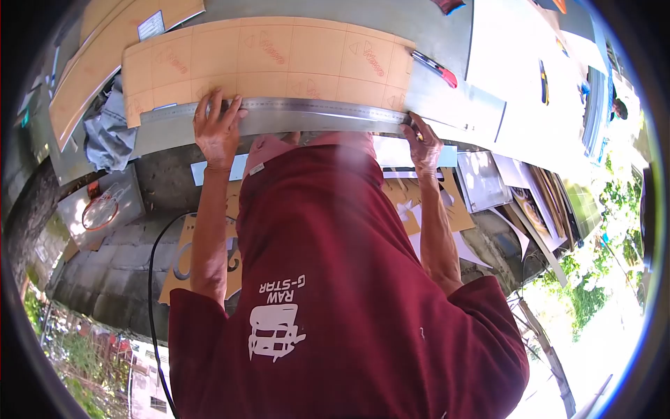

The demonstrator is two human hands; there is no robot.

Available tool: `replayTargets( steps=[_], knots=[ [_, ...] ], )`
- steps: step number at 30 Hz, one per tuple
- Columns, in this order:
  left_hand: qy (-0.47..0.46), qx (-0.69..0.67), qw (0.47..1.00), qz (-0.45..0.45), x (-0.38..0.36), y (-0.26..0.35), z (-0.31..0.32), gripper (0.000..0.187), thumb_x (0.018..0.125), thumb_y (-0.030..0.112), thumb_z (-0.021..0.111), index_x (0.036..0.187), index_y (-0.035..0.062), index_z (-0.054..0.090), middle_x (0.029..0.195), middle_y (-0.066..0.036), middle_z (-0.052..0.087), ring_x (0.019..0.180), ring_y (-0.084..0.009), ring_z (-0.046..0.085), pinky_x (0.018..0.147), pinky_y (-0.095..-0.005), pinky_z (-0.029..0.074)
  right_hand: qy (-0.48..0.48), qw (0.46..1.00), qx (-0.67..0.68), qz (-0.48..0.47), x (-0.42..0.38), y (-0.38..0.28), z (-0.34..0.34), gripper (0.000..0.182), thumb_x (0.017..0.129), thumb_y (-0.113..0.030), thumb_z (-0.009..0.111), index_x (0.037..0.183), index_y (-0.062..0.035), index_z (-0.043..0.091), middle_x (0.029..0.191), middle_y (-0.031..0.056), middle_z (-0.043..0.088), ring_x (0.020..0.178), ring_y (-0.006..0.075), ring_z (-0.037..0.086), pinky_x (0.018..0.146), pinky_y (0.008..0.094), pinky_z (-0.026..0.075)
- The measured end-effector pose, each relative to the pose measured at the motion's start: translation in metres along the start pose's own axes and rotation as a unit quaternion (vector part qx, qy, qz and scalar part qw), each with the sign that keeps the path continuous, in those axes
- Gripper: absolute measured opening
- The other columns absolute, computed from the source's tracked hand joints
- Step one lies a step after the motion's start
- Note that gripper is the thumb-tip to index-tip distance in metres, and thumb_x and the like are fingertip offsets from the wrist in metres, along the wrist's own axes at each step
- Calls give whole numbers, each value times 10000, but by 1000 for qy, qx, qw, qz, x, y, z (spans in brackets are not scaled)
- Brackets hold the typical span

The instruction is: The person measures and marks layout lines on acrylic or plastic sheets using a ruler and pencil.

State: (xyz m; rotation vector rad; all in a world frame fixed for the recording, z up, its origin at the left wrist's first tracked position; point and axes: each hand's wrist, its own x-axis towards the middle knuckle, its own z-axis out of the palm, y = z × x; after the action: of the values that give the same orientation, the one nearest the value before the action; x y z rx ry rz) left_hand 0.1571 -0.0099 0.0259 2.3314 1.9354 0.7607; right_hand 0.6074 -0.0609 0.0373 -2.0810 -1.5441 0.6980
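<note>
A long metal ruler (pixel 314 109) lies across the near edge of a brown paper-faced sheet (pixel 230 59) printed with red lettering and marked with a grid of lines. Toward the ruler's left end, my left hand (pixel 218 133) rests with its fingers spread over the metal and the sheet. My right hand (pixel 422 145) is at the right end, its fingers curled in against the ruler. Whether it pinches anything else there is hidden. A red and black utility knife (pixel 436 68) lies just beyond the sheet's right end, apart from both hands.
Another brown sheet (pixel 87 98) and a crumpled grey cloth (pixel 112 129) lie at the left. A yellow and black cutter (pixel 544 82) is on the bright right side of the table. Below stand leaning boards (pixel 537 209); a black cable (pixel 151 279) hangs at my left.
</note>
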Motion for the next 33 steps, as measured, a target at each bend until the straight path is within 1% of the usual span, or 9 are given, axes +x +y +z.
replayTargets(
  steps=[3, 7, 11, 15, 20, 24, 27, 28, 33],
  knots=[
    [-16, -3, 1000, -5, 2, 2, -2, 343, 758, 200, 830, 1099, 184, 801, 1285, -89, 687, 1210, -329, 613, 951, -431, 510, -3, 1000, -6, -3, 1, -1, -1, 395, 850, -236, 833, 1218, -129, 738, 987, 125, 761, 876, 204, 755, 750, 334, 585],
    [-3, -20, 1000, 6, 3, 1, 0, 329, 740, 221, 835, 1062, 161, 800, 1269, -88, 691, 1201, -340, 609, 984, -462, 496, -14, 1000, 10, 14, 1, -7, -3, 400, 848, -228, 829, 1224, -131, 733, 982, 130, 760, 872, 204, 755, 739, 338, 586],
    [1, -10, 1000, 14, 2, 2, 2, 322, 744, 226, 834, 1056, 155, 800, 1249, -115, 699, 1181, -352, 624, 997, -472, 500, -14, 1000, 2, -28, 2, 4, 0, 403, 846, -198, 831, 1226, -122, 719, 925, 113, 749, 860, 184, 752, 698, 322, 581],
    [-10, -1, 1000, 22, 0, -2, 5, 341, 751, 243, 832, 1080, 161, 797, 1262, -122, 695, 1190, -356, 624, 1005, -475, 503, 0, 999, -18, -44, 1, 1, -2, 405, 840, -189, 838, 1221, -126, 715, 903, 96, 740, 749, 178, 729, 668, 321, 581],
    [-21, 18, 999, 25, -3, -5, 7, 345, 781, 261, 821, 1110, 166, 791, 1297, -121, 686, 1211, -368, 621, 1021, -475, 498, 21, 996, -19, -80, 0, 9, 2, 429, 831, -226, 832, 1239, -178, 709, 803, 85, 693, 679, 262, 703, 576, 372, 553],
    [-28, 8, 999, 19, -2, -4, 8, 326, 815, 266, 807, 1123, 161, 788, 1316, -133, 677, 1221, -379, 621, 1033, -477, 487, 23, 996, -3, -92, 1, 13, 4, 413, 852, -231, 823, 1241, -135, 723, 831, 94, 713, 644, 201, 665, 580, 341, 521],
    [-39, 10, 999, 26, 3, 3, 1, 311, 836, 176, 805, 1138, 105, 782, 1306, -180, 677, 1228, -382, 627, 1015, -443, 501, 12, 995, -6, -96, 1, 16, 3, 414, 849, -235, 822, 1242, -144, 726, 795, 78, 701, 626, 187, 660, 560, 350, 511],
    [-45, 14, 999, 27, 3, 4, 0, 308, 841, 171, 802, 1139, 99, 780, 1306, -183, 676, 1231, -383, 626, 1018, -442, 499, 19, 996, 11, -89, 1, 13, 2, 426, 822, -259, 831, 1231, -193, 728, 748, 69, 654, 619, 273, 667, 523, 385, 514],
    [-58, 18, 998, 20, 5, 7, -2, 291, 857, 145, 791, 1139, 80, 776, 1309, -188, 675, 1238, -386, 623, 1027, -436, 496, 15, 995, -8, -98, 1, 16, 0, 407, 829, -277, 822, 1218, -189, 739, 749, 52, 673, 594, 235, 660, 513, 367, 508]
  ],
)
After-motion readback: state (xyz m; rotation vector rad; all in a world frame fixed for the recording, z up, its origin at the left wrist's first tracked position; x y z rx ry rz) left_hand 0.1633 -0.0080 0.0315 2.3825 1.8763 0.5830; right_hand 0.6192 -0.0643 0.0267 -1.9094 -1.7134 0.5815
